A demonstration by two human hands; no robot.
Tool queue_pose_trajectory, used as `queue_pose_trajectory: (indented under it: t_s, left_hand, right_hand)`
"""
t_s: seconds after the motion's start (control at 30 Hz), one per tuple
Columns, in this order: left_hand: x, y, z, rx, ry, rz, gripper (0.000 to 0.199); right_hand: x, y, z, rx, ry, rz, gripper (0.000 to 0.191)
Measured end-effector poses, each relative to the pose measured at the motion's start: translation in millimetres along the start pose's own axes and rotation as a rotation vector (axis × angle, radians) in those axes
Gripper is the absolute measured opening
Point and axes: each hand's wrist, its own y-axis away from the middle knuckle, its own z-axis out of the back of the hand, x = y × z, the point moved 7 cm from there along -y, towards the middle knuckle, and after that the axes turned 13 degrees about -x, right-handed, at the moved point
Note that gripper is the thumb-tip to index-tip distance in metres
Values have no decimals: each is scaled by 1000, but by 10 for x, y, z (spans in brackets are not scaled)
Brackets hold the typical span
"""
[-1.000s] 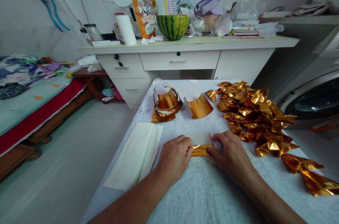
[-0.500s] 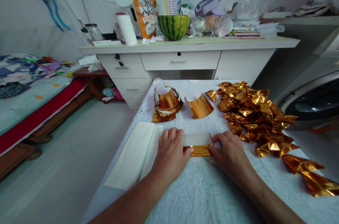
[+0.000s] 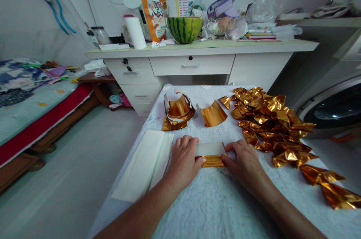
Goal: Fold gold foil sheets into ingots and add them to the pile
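Note:
A gold foil paper sheet (image 3: 213,161) lies on the table with its near edge folded up, gold outside, over its pale inner side. My left hand (image 3: 184,159) holds the left end, thumb on the folded strip and fingers curled over the paper. At the right end, the thumb and fingers of my right hand (image 3: 243,158) pinch the fold. Beyond my hands sit a curled gold sheet (image 3: 213,114) and a coiled stack of gold sheets (image 3: 178,111). To the right spreads a pile of folded gold foil pieces (image 3: 265,118).
White paper sheets (image 3: 138,167) lie left of my left hand on the cloth-covered table (image 3: 217,205). A white desk (image 3: 194,64) behind carries a half watermelon (image 3: 184,29) and an orange pouch (image 3: 155,13). A bed (image 3: 53,107) stands left, a front-loading washing machine (image 3: 335,92) right.
My left hand has shifted slightly to the right along the foil paper. My right hand keeps its pinch in nearly the same place.

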Motion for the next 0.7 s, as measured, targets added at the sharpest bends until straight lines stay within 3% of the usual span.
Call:
queue_pose_trajectory:
  t_s: [0.17, 0.4, 0.7]
  left_hand:
    - [-16, -14, -12, 39, 42, 2, 34]
    - [-12, -7, -13, 33, 41, -9, 33]
    - [-5, -7, -17, 13, 0, 5, 37]
  right_hand:
    - [8, 2, -3, 19, -50, -1, 8]
    - [-6, -4, -13, -7, 3, 5, 13]
    - [16, -12, 7, -12, -3, 12, 7]
